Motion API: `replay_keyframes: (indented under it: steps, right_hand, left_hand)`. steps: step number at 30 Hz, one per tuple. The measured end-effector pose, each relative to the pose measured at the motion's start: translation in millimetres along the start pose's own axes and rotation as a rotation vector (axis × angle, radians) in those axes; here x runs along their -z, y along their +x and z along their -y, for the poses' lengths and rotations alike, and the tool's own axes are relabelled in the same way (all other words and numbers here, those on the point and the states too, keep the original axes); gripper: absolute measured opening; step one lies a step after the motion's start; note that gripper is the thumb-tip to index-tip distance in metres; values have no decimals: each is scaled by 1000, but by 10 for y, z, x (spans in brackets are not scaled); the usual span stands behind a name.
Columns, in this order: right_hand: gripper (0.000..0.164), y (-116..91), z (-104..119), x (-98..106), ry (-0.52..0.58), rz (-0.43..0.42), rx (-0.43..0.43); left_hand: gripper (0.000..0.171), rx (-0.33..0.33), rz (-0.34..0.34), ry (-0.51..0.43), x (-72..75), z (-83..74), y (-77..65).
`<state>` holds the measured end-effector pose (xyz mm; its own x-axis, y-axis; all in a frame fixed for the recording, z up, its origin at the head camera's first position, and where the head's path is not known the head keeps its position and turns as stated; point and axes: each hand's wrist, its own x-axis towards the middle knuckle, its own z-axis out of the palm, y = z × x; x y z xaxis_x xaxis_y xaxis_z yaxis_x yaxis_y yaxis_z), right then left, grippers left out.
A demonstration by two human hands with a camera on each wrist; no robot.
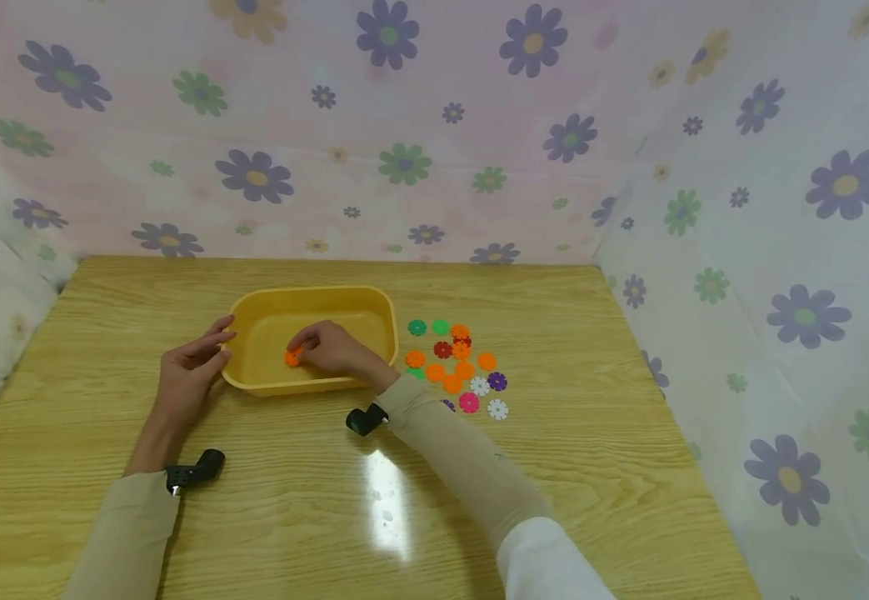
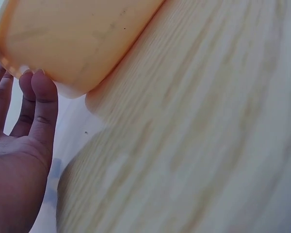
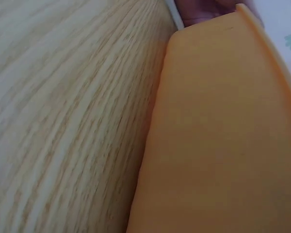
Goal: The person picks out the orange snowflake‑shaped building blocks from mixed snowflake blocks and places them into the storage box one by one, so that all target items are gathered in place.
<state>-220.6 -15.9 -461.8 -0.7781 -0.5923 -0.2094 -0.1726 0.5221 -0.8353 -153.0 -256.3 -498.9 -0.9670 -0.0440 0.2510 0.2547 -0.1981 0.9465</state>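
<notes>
A yellow plastic basin point(image 1: 269, 389) stands on the wooden table. My left hand point(image 1: 187, 375) touches its left end, fingers fairly straight; in the left wrist view, the fingertips of that hand point(image 2: 36, 126) meet the outer wall of the basin point(image 2: 77, 39). Inside the basin, low over its floor, my right hand point(image 1: 337, 348) pinches an orange notched disc point(image 1: 293, 359). Whether the disc touches the floor I cannot tell. The basin's outer wall point(image 3: 218, 126) fills much of the right wrist view and hides the right hand there.
Right of the basin, several flat notched discs lie loosely grouped, some overlapping: orange, a dark green one point(image 1: 417, 327), a pink one point(image 1: 469, 402), a purple one point(image 1: 497, 382) and a white one point(image 1: 497, 409). Flowered cloth point(image 1: 449, 183) hangs behind the table point(image 1: 292, 500) and at its sides.
</notes>
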Motion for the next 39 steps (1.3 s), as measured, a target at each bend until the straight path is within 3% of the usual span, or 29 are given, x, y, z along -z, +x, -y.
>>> replay_keyframes:
  steps: [5, 17, 27, 39]
  right_hand:
    - [18, 62, -1, -34, -73, 25, 17]
    - [19, 122, 39, -50, -76, -6, 10]
    - [18, 257, 62, -71, -193, -6, 62]
    - [23, 332, 74, -94, -136, -89, 68]
  left_hand:
    - [26, 5, -5, -32, -13, 1, -3]
    - [26, 11, -10, -11, -6, 0, 4]
    - [26, 19, 2, -12, -34, -21, 8]
    - [27, 20, -12, 7, -29, -35, -4]
